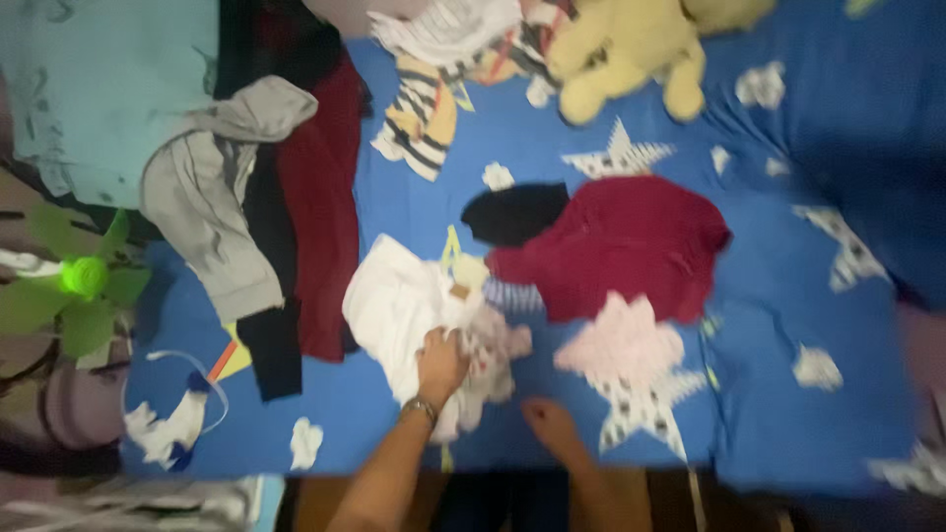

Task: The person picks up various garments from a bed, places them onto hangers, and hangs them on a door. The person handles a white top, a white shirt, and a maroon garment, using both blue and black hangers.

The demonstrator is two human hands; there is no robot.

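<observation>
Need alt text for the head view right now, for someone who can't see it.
The left hand grips a white cloth garment on a blue star-patterned bedsheet, the right hand resting flat beside it. A dark red garment and a yellow plush toy lie beyond.

A bed (788, 197) fills most of the view, covered by a blue sheet printed with white stars and cloud shapes. Along its left edge stands a small green fan (74, 286), with a pale teal surface (108, 79) behind it. Below the bed's near edge a strip of brown floor (315, 502) shows. The light is dim, and the picture is blurred.
</observation>
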